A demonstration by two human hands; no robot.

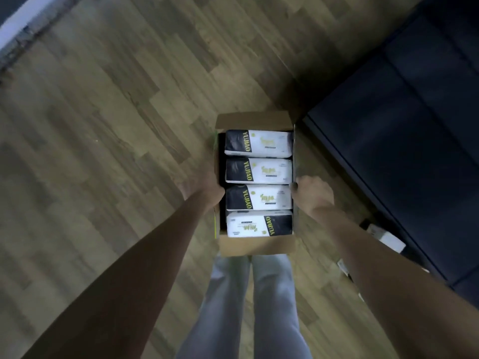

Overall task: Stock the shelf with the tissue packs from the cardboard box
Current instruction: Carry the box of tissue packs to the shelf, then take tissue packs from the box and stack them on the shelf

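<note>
An open cardboard box [255, 246] hangs in front of me above the floor, held from both sides. Several white-and-black tissue packs [259, 171] lie side by side in it, filling a single row. My left hand [204, 187] grips the box's left wall, partly hidden by it. On the right wall, my right hand [312, 194] is closed over the rim, thumb on the top edge. No shelf is in view.
Wood-pattern flooring [116, 125] spreads left and ahead. A dark blue upholstered seat [414, 125] fills the right side. A small white box [386, 237] lies on the floor by it. My legs in light trousers [256, 307] are below the box. A white strip [23, 22] runs at top left.
</note>
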